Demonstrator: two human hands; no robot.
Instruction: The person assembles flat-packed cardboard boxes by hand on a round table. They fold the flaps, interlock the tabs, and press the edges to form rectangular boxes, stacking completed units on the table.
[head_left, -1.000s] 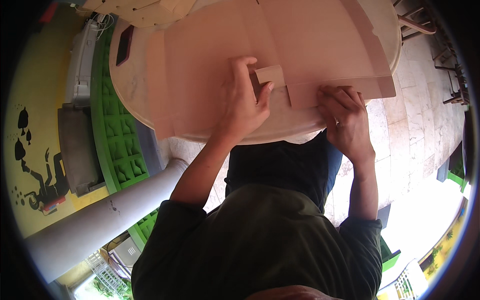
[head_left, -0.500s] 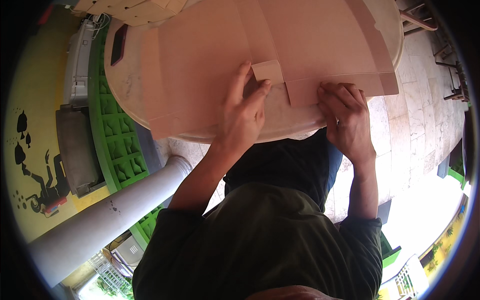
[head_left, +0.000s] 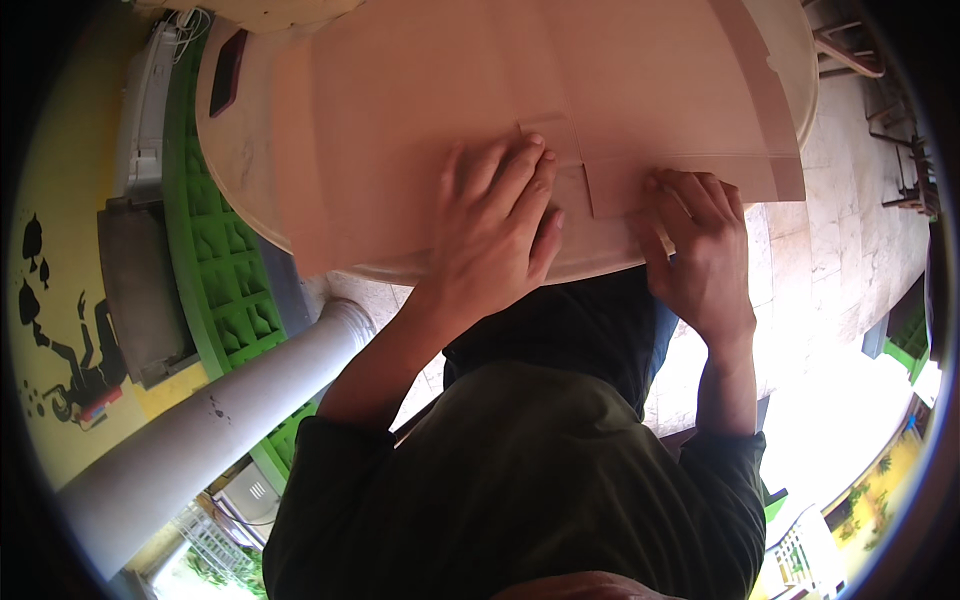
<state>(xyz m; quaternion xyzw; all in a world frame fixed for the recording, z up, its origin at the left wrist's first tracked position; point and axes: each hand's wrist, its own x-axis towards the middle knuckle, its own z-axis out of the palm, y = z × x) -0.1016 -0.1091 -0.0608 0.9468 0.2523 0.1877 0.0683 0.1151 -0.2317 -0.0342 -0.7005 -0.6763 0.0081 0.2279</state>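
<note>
A large flat sheet of brown cardboard (head_left: 420,80), creased and cut with flaps, lies across the round table. My left hand (head_left: 495,215) rests palm down near its front middle, fingers stretched out and thumb apart. Its fingertips press on a small flap (head_left: 548,130) beside the centre crease, partly covering it. At the front right, my right hand (head_left: 700,240) bends its fingers over the near flap (head_left: 615,185) of the sheet. The thumb of that hand sits at the flap's front edge, slightly blurred.
A dark phone (head_left: 228,72) lies on the pale round table (head_left: 232,165) at its left rim. More cardboard (head_left: 270,10) shows at the far left. A grey column (head_left: 230,400) and green lattice (head_left: 225,255) stand to the left; wooden chairs (head_left: 850,55) are at the far right.
My left hand has turned from a raised small flap to lying flat, pressing it down. My right thumb has shifted a little at the edge. The view has moved slightly.
</note>
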